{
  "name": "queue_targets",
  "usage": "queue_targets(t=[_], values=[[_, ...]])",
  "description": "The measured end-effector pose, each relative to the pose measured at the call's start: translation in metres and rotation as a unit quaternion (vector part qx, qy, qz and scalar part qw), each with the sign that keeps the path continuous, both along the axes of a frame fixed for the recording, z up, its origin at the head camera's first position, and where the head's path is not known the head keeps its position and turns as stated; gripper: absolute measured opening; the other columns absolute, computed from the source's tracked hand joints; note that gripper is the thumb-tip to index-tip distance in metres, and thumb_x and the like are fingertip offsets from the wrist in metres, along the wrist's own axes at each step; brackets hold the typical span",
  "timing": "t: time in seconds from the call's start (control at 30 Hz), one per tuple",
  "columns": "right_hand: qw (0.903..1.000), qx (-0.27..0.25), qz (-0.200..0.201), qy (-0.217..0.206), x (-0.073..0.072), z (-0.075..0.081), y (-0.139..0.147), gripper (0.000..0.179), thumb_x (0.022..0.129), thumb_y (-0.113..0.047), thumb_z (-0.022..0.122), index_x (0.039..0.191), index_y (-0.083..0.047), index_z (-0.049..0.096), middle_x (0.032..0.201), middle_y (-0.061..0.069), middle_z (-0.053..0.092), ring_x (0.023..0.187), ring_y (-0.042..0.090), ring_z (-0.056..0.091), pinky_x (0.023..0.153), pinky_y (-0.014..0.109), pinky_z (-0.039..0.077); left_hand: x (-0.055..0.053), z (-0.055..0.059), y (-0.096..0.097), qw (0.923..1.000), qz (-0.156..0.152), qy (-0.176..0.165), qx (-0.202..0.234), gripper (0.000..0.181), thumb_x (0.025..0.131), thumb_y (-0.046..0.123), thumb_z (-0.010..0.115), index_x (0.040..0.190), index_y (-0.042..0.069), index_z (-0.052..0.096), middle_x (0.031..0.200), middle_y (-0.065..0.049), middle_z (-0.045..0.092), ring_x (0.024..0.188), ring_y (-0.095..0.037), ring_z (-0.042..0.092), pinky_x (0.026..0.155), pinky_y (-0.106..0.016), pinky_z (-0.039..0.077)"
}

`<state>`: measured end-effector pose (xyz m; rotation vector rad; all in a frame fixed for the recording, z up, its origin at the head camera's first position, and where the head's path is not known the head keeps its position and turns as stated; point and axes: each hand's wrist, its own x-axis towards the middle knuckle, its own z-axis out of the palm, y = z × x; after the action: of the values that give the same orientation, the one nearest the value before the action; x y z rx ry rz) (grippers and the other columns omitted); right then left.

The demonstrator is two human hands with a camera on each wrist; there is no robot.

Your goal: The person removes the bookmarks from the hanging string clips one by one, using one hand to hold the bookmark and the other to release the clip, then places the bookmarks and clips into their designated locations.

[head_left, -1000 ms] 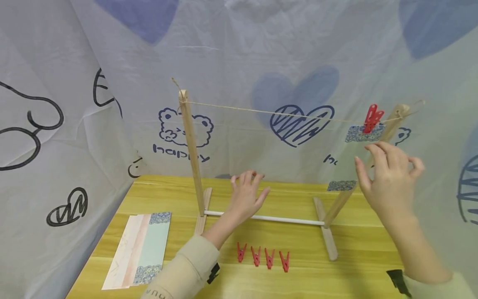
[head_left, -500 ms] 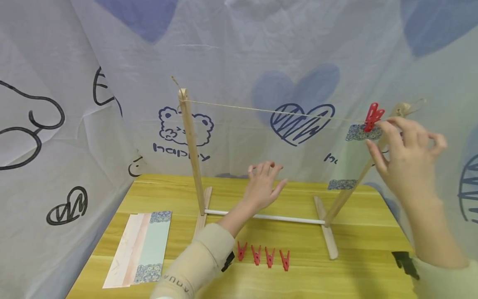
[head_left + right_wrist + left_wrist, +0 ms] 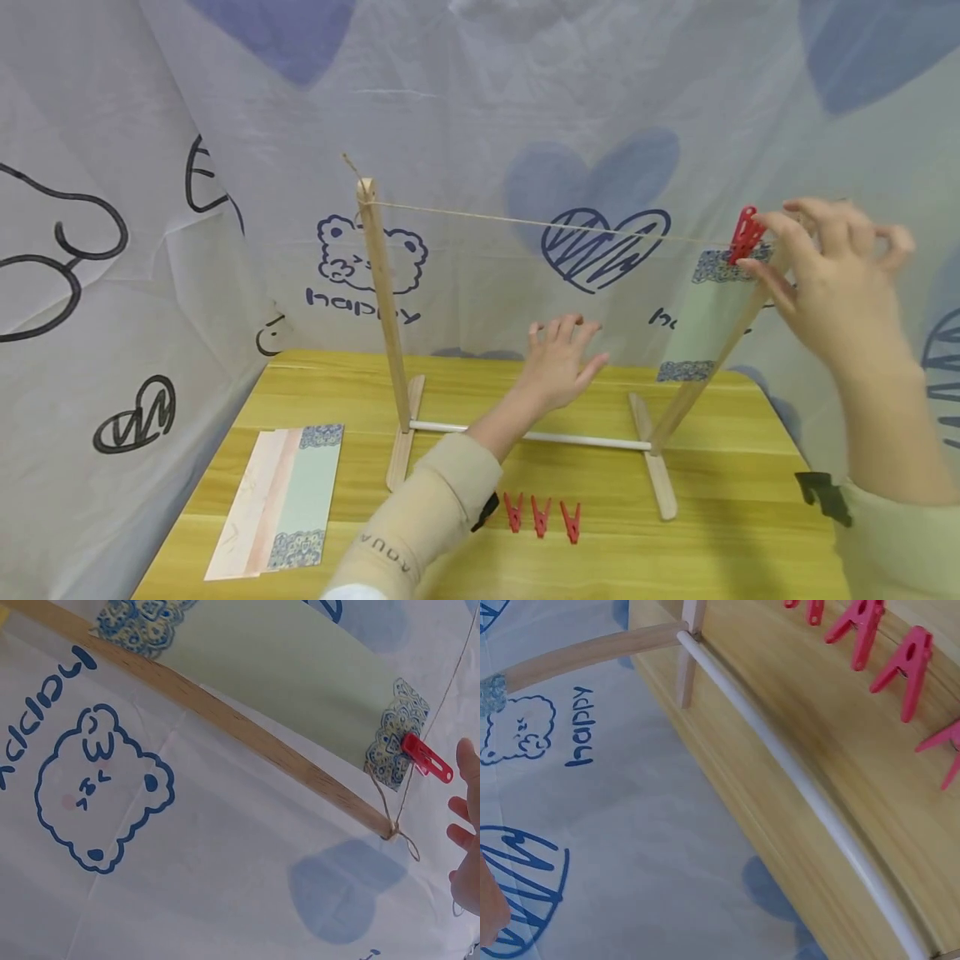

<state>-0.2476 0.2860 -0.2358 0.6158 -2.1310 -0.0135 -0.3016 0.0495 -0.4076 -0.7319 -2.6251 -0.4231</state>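
A red clothespin [image 3: 745, 233] clips a pale green card [image 3: 701, 312] with blue lace-patterned ends to the string [image 3: 517, 220] near the right post. My right hand [image 3: 843, 283] is raised just right of the clothespin, thumb and fingers apart and bent. In the right wrist view a small gap shows between the hand [image 3: 466, 817] and the red clothespin [image 3: 427, 757]. My left hand [image 3: 558, 364] hovers beyond the white rod [image 3: 585, 439] with spread fingers and holds nothing. Only a sliver of it shows in the left wrist view.
The string runs between a left wooden post [image 3: 386, 308] and a right wooden post [image 3: 693, 400]. Several red clothespins [image 3: 540, 517] lie in a row on the table [image 3: 675, 567]. Overlapping cards [image 3: 277, 504] lie at the left. A printed cloth [image 3: 465, 108] hangs behind.
My right hand has moved right and upward, beside the hanging clothespin. My left hand has drifted right and slightly up, its sleeve now covering one clothespin on the table. The card stays hanging.
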Motion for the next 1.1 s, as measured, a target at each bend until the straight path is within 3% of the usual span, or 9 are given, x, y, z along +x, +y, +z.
queue_targets(t=[0.17,0.3,0.4,0.5,0.77,0.97,1.1], values=[[0.9974,0.021,-0.038,-0.057,0.0,0.013,0.0,0.063,0.092,-0.061,0.018,0.128,-0.014,0.039,0.134,0.019,0.029,0.12,0.039,0.023,0.091,0.059,0.008,0.001,0.007,0.013,0.9997,-0.006,-0.012,-0.018,0.049,0.095,0.052,0.027,0.137,0.027,0.034,0.137,-0.001,0.033,0.124,-0.018,0.033,0.1,-0.047,0.021],[0.9828,0.03,-0.1,-0.152,-0.001,0.024,0.0,0.048,0.094,-0.044,0.041,0.133,-0.016,0.033,0.139,0.017,0.02,0.125,0.038,0.014,0.093,0.058,0.003,0.002,0.011,0.022,0.9994,-0.008,-0.024,-0.026,0.049,0.095,0.053,0.026,0.138,0.029,0.031,0.138,-0.001,0.032,0.125,-0.019,0.032,0.101,-0.048,0.021],[0.9688,0.035,-0.136,-0.204,-0.002,0.03,0.0,0.055,0.091,-0.023,0.056,0.138,-0.017,0.028,0.142,0.018,0.014,0.128,0.038,0.008,0.095,0.058,0.0,0.001,0.011,0.029,0.9989,-0.009,-0.036,-0.029,0.05,0.095,0.053,0.026,0.139,0.029,0.029,0.14,-0.001,0.03,0.127,-0.019,0.03,0.102,-0.047,0.02],[0.9607,0.039,-0.153,-0.229,-0.004,0.034,0.001,0.058,0.091,-0.021,0.056,0.141,-0.019,0.025,0.144,0.019,0.01,0.13,0.039,0.005,0.094,0.06,-0.001,0.001,0.012,0.034,0.9983,-0.013,-0.047,-0.031,0.05,0.095,0.054,0.024,0.139,0.03,0.028,0.141,-0.001,0.029,0.127,-0.019,0.029,0.102,-0.046,0.02],[0.9527,0.047,-0.167,-0.249,-0.007,0.038,0.005,0.054,0.094,-0.019,0.051,0.141,-0.021,0.025,0.145,0.02,0.009,0.132,0.039,0.001,0.094,0.061,-0.003,0.004,0.014,0.049,0.9964,-0.021,-0.075,-0.033,0.051,0.095,0.055,0.022,0.14,0.032,0.025,0.144,-0.002,0.027,0.129,-0.019,0.027,0.103,-0.047,0.019],[0.9565,0.051,-0.151,-0.244,-0.01,0.041,0.008,0.042,0.096,-0.022,0.046,0.136,-0.019,0.033,0.144,0.018,0.016,0.132,0.04,0.006,0.095,0.06,-0.001,0.007,0.018,0.064,0.9948,-0.025,-0.097,-0.021,0.054,0.094,0.058,0.02,0.142,0.034,0.022,0.144,0.0,0.025,0.129,-0.018,0.026,0.104,-0.046,0.018],[0.9558,0.051,-0.144,-0.251,-0.013,0.042,0.008,0.043,0.097,-0.026,0.043,0.138,-0.02,0.032,0.144,0.018,0.017,0.132,0.04,0.006,0.095,0.06,-0.002,0.008,0.018,0.07,0.9946,-0.027,-0.1,-0.005,0.053,0.094,0.057,0.021,0.141,0.033,0.023,0.143,0.001,0.027,0.127,-0.018,0.028,0.102,-0.044,0.019]])
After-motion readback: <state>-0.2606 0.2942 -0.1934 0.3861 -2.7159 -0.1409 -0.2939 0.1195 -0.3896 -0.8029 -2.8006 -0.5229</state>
